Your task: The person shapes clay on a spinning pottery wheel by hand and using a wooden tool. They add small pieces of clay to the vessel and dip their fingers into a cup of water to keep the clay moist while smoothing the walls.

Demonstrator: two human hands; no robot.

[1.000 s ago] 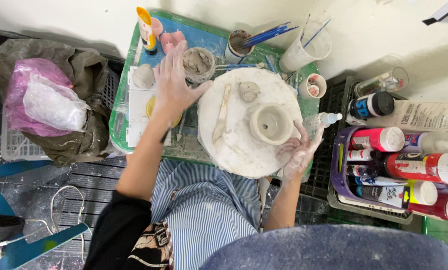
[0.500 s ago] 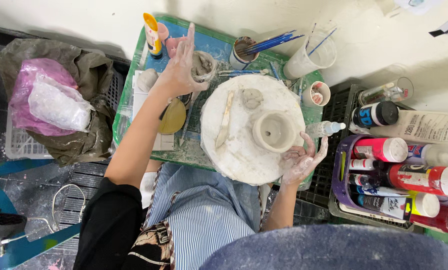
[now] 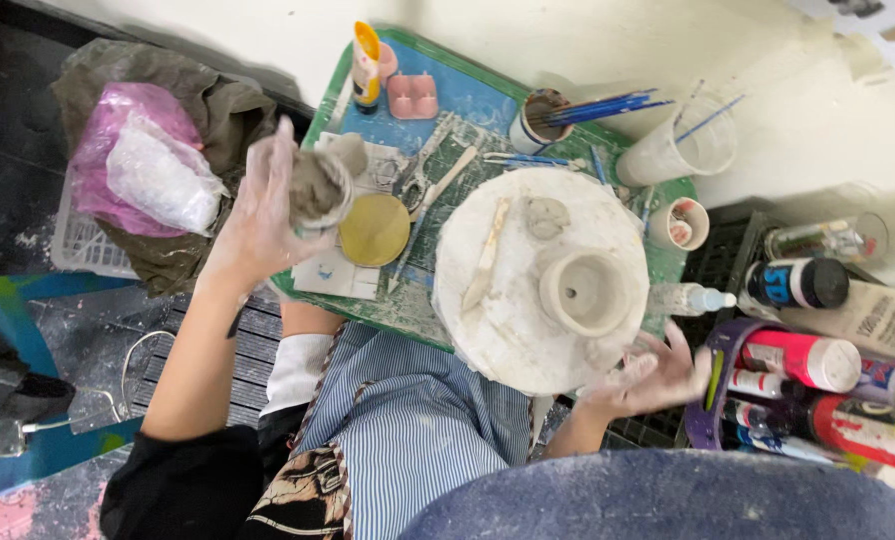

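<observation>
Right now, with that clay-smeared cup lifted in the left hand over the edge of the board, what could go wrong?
1. The left hand looks coated in wet clay, so the small cup of slurry could slip or tip and spill onto the striped apron.
2. The unfired clay pot sits near the edge of the round white wheel; the right hand, open beside it, could knock it.
3. Paint tubes crowd that hand.

Grey clay cup in a clay-whitened left hand. Pale round turntable, off-white clay pot. Green cutting mat, yellow disc, pink tray, blue-and-white striped apron, pink plastic bag.
</observation>
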